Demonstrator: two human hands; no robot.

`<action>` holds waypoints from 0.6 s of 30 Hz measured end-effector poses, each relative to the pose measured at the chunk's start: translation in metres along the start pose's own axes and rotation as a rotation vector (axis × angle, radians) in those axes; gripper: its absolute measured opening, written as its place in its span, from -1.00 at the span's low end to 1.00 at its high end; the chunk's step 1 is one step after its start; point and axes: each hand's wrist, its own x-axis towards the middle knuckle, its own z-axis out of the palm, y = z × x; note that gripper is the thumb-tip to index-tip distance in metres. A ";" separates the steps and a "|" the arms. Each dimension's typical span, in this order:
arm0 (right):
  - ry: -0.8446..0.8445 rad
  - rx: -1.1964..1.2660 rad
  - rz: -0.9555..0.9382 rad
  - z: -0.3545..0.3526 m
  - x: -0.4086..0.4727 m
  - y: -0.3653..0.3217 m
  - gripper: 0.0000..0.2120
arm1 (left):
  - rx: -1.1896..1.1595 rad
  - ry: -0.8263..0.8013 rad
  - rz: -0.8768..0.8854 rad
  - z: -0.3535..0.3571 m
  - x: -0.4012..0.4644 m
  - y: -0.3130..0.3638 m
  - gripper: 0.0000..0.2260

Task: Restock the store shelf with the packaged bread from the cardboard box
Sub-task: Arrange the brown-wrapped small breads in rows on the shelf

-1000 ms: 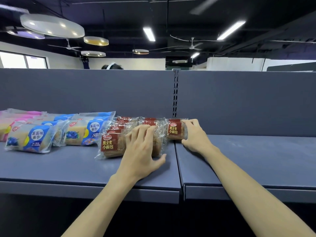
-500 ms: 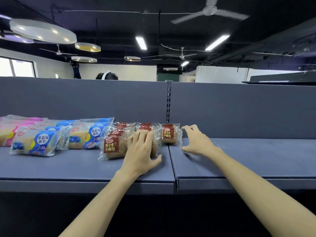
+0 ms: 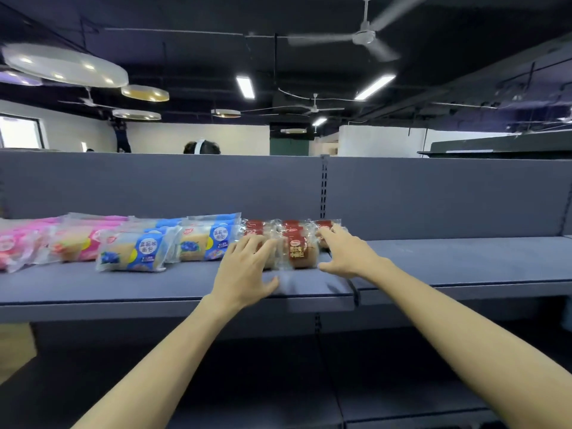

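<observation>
The brown bread packs (image 3: 298,253) are small loaves in clear, crinkly plastic with dark red labels bearing pale characters, blurred here. They lie in short rows on the grey shelf (image 3: 154,286), running back towards the rear panel, near the seam where two shelf boards meet. The left hand (image 3: 246,270) lies with fingers spread and nearly straight on the front pack of the left row, thumb out to 3 o'clock over the shelf, gripping nothing. The right hand (image 3: 346,255) reaches in from 4 o'clock, fingers loosely extended, fingertips touching the rearmost right pack (image 3: 325,226); whether it pinches the wrapper cannot be told.

At 9 o'clock from the brown packs sit the blue packs (image 3: 204,243), pale sponge loaves in glossy blue and white wrappers with a blueberry picture, just beside them. Further at 9 o'clock lie the pink packs (image 3: 77,243), same soft oblong shape. The shelf surface is matte and flat with a squared front lip. A slotted metal upright (image 3: 323,187) divides the back panel. Above the panel shows the top of a person's head (image 3: 201,147) with a white band, and ceiling fans (image 3: 365,35) hang under a dark ceiling.
</observation>
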 end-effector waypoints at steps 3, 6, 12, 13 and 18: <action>-0.005 0.004 -0.015 0.000 -0.002 -0.036 -0.36 | 0.014 -0.027 -0.019 -0.020 -0.026 -0.026 -0.42; -0.021 -0.009 -0.040 0.002 -0.005 -0.079 -0.38 | 0.039 -0.086 -0.037 -0.040 -0.056 -0.054 -0.40; -0.075 0.033 -0.115 0.005 -0.017 -0.155 -0.39 | 0.092 -0.122 -0.081 -0.085 -0.114 -0.098 -0.38; -0.073 0.037 -0.123 0.004 -0.020 -0.165 -0.40 | 0.105 -0.129 -0.086 -0.093 -0.120 -0.104 -0.37; -0.072 0.045 -0.151 -0.011 -0.044 -0.203 -0.36 | 0.175 -0.216 -0.107 -0.137 -0.141 -0.122 -0.36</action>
